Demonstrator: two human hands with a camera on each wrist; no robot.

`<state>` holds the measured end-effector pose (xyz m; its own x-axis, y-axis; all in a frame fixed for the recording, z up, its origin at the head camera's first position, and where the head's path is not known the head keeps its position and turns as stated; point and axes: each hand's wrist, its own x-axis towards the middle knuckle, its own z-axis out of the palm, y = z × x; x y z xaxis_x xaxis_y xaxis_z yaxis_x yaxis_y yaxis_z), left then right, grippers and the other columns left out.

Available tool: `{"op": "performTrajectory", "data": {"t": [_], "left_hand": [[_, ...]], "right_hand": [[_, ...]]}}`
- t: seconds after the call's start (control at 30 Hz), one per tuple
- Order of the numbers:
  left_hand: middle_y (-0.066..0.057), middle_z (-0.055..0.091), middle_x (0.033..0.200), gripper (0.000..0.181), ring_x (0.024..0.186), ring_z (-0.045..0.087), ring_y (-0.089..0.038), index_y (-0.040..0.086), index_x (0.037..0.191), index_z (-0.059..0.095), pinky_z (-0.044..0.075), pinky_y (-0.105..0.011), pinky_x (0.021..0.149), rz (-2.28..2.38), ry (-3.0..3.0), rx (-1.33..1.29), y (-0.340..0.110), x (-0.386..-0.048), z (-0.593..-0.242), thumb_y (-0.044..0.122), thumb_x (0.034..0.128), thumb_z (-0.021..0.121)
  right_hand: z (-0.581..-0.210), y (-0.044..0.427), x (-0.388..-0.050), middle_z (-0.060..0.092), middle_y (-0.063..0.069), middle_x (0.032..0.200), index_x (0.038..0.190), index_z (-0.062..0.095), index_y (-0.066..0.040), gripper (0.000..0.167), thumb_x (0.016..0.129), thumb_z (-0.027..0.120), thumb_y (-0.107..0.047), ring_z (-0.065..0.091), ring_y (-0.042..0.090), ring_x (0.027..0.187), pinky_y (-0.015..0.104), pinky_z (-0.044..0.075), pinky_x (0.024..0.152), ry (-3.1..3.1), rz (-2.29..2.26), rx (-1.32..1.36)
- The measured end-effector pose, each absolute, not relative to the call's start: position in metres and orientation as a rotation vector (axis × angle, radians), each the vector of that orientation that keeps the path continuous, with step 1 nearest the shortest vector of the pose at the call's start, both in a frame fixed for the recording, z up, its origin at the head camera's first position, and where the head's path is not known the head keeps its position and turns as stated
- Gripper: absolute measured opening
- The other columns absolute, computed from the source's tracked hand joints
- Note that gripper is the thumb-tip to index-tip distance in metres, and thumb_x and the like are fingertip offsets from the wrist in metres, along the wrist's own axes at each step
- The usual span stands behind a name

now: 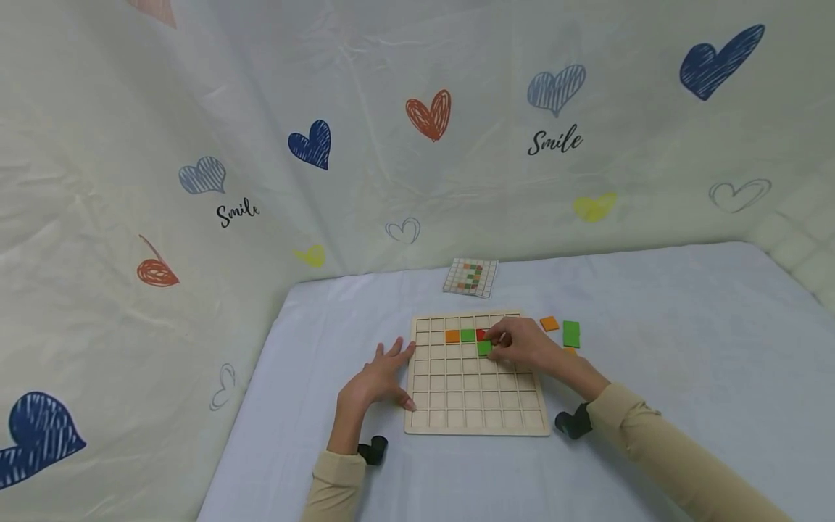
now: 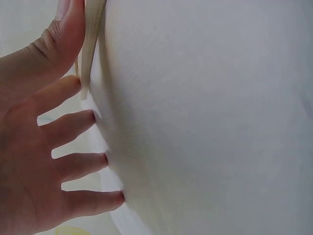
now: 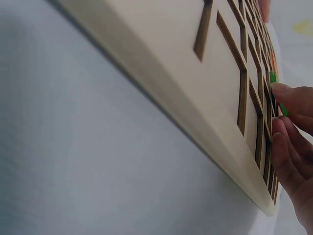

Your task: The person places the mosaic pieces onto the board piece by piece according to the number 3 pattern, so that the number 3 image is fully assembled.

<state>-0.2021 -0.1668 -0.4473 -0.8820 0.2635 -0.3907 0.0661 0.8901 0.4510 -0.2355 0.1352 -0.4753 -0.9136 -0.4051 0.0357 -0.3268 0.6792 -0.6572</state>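
A wooden grid board [image 1: 479, 419] lies flat on the white cloth in the head view. In an upper row sit an orange tile [image 1: 453, 336], a green tile [image 1: 467, 335] and a partly hidden red tile [image 1: 481, 334]. My right hand [image 1: 522, 342] pinches another green tile [image 1: 483, 349] just below the red one, with the thumb against it in the right wrist view; whether it lies fully in its cell I cannot tell. At the board's left edge, my left hand [image 1: 378, 377] touches the rim with thumb and forefinger, its fingers spread.
Behind the board lies a pattern card [image 1: 470, 278] with coloured squares. To the right are an orange tile [image 1: 549, 323], a green piece [image 1: 571, 333] and another orange piece [image 1: 570, 351], partly hidden by my right wrist. A heart-printed sheet [image 1: 365, 196] hangs behind the table.
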Motion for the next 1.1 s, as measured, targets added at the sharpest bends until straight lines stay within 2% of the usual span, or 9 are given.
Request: {"op": "performTrajectory", "data": {"t": [0.6,0.77,1.1], "left_hand": [[-0.011,0.020,0.172,0.116,0.158,0.006,-0.046,0.017,0.162,0.035,0.018,-0.072,0.120,0.597,2.615,0.235,-0.164,-0.201,-0.445,0.017,0.0646,0.098],[-0.011,0.020,0.172,0.116,0.159,0.006,-0.045,0.018,0.162,0.035,0.018,-0.072,0.120,0.597,2.613,0.229,-0.163,-0.201,-0.445,0.018,0.0651,0.098],[-0.011,0.020,0.172,0.115,0.158,0.006,-0.046,0.018,0.162,0.035,0.019,-0.072,0.119,0.595,2.610,0.226,-0.163,-0.201,-0.444,0.018,0.0653,0.097]], "right_hand": [[-0.474,0.140,-0.230,0.073,0.003,0.095,0.106,0.078,-0.004,0.021,0.085,0.081,-0.005,0.062,0.012,0.080,0.028,0.053,0.072,2.797,-1.078,-0.658],[-0.475,0.151,-0.227,0.076,0.004,0.102,0.107,0.077,-0.007,0.020,0.087,0.077,-0.003,0.067,0.015,0.087,0.031,0.055,0.077,2.776,-1.124,-0.631],[-0.467,0.178,-0.219,0.075,0.007,0.104,0.109,0.076,-0.004,0.019,0.091,0.073,-0.003,0.065,0.016,0.087,0.028,0.055,0.075,2.755,-1.158,-0.575]]}}
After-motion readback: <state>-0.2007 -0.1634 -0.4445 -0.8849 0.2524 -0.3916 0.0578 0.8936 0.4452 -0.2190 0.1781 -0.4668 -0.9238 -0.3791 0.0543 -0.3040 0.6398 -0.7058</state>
